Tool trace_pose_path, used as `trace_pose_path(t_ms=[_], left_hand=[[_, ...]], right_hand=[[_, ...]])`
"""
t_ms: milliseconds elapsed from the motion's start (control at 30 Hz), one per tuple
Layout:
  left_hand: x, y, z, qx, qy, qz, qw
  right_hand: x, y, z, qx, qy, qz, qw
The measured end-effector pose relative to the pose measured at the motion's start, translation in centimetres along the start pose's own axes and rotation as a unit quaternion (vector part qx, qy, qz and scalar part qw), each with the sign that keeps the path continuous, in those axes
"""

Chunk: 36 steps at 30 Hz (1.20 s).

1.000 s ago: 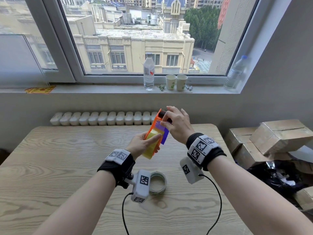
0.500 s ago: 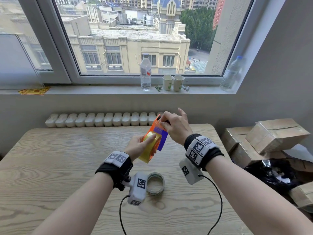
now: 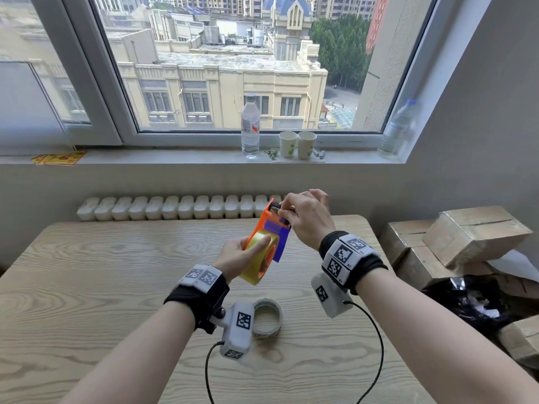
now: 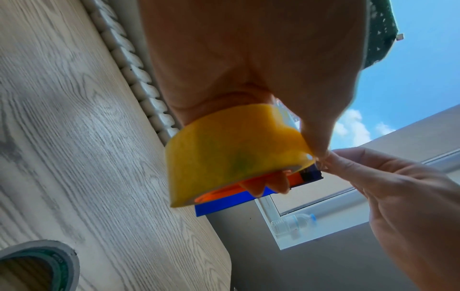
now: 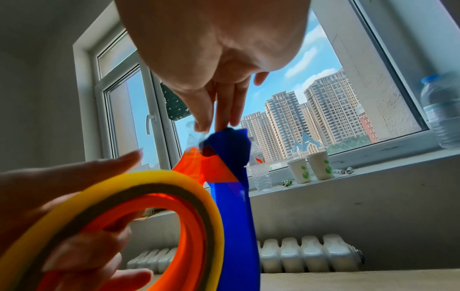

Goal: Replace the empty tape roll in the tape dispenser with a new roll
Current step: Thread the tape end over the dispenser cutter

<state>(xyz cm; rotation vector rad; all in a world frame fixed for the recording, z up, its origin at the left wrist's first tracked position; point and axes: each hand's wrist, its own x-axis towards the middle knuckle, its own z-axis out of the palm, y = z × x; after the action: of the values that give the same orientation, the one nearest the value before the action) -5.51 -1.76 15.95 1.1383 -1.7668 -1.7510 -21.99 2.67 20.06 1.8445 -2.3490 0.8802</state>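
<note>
A: Nearest first. On the table (image 3: 87, 287), below the wrists, lies the empty tape roll (image 3: 267, 317), a bare grey core ring. It lies flat, untouched, well clear of both hands.

B: And the new roll?

A: New yellow tape roll (image 3: 258, 258) is already seated on the orange hub of the tape dispenser (image 3: 267, 228), held up above the table. Left hand (image 3: 237, 256) holds dispenser and roll together, thumb pressed across the roll's outer face, fingers curled behind through the hub.

B: The right hand's grip?

A: Right hand (image 3: 306, 221) is narrow, thumb and forefinger pinching at the dispenser's far top end. The right wrist view shows a clear tape end (image 5: 193, 132) between the fingertips (image 5: 202, 126), beside the blue guard (image 5: 231, 149). Likely threading toward the cutter; I cannot see the blade itself.

B: Handling?

A: My judgement: the whole thing is light. Plastic body stiff, fine to grip by the orange frame and roll edge. The roll's face looks smooth and slick, so the thumb acts as a brake against spinning. The free tape is thin, limp and sticky; it would fold on itself or cling to fingers. Take it by the very end and keep it taut. Keep fingers off the toothed end.

B: Further off?

A: White radiator (image 3: 175, 207) behind the table, then the windowsill (image 3: 145, 157) with a water bottle (image 3: 250, 126) and two paper cups (image 3: 297, 144).
</note>
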Motion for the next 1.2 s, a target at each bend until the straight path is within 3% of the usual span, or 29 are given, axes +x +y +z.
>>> trace_pose_path(t_ms=[200, 333, 500, 1066, 1200], left_hand=[[-0.1, -0.3, -0.4, -0.010, -0.060, -0.020, 0.998], [-0.1, -0.2, -0.3, 0.054, -0.011, -0.014, 0.998], [-0.8, 0.8, 0.1, 0.018, 0.018, 0.010, 1.000], [-0.4, 1.2, 0.3, -0.016, 0.033, -0.011, 0.999], [-0.1, 0.4, 0.0, -0.038, 0.006, -0.017, 0.999]], right_hand=[[0.1, 0.4, 0.1, 0.023, -0.029, 0.036, 0.999], [-0.6, -0.4, 0.3, 0.035, -0.029, -0.011, 0.999], [-0.9, -0.9, 0.4, 0.068, -0.023, -0.032, 0.997], [-1.9, -1.7, 1.4, 0.118, -0.024, -0.072, 0.990], [-1.5, -1.7, 0.6, 0.146, -0.012, -0.030, 0.989]])
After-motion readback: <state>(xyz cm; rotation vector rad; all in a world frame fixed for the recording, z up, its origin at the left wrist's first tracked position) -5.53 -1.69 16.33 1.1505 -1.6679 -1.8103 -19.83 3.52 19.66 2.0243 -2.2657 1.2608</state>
